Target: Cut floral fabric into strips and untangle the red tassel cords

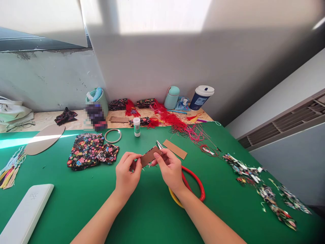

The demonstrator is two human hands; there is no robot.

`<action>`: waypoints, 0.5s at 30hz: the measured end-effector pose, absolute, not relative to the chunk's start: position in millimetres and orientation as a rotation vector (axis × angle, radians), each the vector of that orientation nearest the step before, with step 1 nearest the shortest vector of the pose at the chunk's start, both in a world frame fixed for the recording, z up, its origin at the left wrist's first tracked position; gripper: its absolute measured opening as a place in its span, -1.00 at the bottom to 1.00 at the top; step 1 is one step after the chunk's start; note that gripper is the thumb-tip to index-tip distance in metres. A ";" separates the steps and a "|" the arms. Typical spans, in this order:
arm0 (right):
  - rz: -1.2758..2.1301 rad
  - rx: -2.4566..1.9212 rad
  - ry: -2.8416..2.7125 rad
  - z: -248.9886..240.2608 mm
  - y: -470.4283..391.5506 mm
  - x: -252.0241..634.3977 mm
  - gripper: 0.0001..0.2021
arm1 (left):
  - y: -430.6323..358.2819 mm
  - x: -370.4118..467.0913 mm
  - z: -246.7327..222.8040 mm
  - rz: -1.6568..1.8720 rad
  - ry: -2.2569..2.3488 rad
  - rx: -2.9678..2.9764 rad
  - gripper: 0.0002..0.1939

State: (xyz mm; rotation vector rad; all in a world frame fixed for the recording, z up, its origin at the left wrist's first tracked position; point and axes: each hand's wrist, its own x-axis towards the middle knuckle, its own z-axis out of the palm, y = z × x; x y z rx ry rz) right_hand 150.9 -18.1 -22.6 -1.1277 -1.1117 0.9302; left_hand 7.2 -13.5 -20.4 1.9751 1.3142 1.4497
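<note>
Both hands hold a small brown cardboard strip (147,157) above the green table, tilted up toward the right. My left hand (128,172) pinches its left end between thumb and fingers. My right hand (169,166) grips the right end, thumb on the face. A thin dark, patterned edge shows along the strip's top, and pale frayed threads hang beneath it. Scissors with red and yellow handles (195,176) show behind my right hand and wrist, blade tips beyond the fingers; whether that hand touches them I cannot tell. Another cardboard strip (175,149) lies just beyond.
Folded floral fabric (85,150), a metal ring (113,136) and a glue stick (136,127) stand or lie beyond my left hand. Red tassels (175,120), a flask (172,97) and a paper cup (201,98) line the back. Fabric scraps (269,196) lie right; a white device (27,213) lies front left.
</note>
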 end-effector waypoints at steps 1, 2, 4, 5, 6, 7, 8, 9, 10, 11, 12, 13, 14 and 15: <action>0.929 -1.128 -1.106 -22.3 -17.8 151.0 -0.88 | -13.5 7.2 -20.4 1.450 1.312 1.985 -0.89; 0.926 -1.130 -1.104 -22.0 -17.6 151.0 -0.87 | -13.4 7.2 -20.5 1.453 1.312 1.995 -0.90; 0.916 -1.135 -1.107 -21.1 -17.3 150.8 -0.87 | -12.9 7.4 -21.3 1.466 1.317 2.009 -0.93; 0.913 -1.140 -1.109 -20.7 -17.4 150.7 -0.86 | -12.5 7.5 -21.9 1.473 1.320 2.014 -0.94; 0.910 -1.146 -1.111 -20.2 -17.6 150.6 -0.85 | -12.0 7.4 -22.6 1.480 1.322 2.017 -0.93; 0.909 -1.152 -1.111 -19.8 -17.9 150.4 -0.85 | -11.5 7.1 -23.3 1.487 1.323 2.021 -0.92; 0.910 -1.157 -1.112 -19.5 -18.3 150.3 -0.85 | -11.0 6.8 -24.0 1.496 1.320 2.027 -0.90; 0.910 -1.162 -1.114 -19.3 -18.7 150.2 -0.84 | -10.6 6.3 -24.7 1.503 1.317 2.035 -0.89; 0.910 -1.168 -1.117 -19.2 -19.1 150.1 -0.84 | -10.3 5.7 -25.2 1.509 1.315 2.044 -0.88; 0.909 -1.172 -1.123 -19.2 -19.5 150.0 -0.84 | -10.0 5.2 -25.6 1.511 1.314 2.056 -0.88; 0.907 -1.174 -1.128 -19.2 -19.9 149.9 -0.85 | -9.9 4.9 -25.9 1.509 1.314 2.068 -0.87; 0.905 -1.172 -1.134 -19.3 -20.2 149.8 -0.85 | -9.9 4.7 -26.1 1.502 1.314 2.081 -0.87; 0.904 -1.166 -1.136 -19.5 -20.5 149.7 -0.85 | -10.0 4.7 -26.1 1.491 1.317 2.092 -0.86; 0.906 -1.157 -1.138 -19.5 -20.7 149.6 -0.86 | -10.3 5.0 -26.0 1.481 1.323 2.100 -0.85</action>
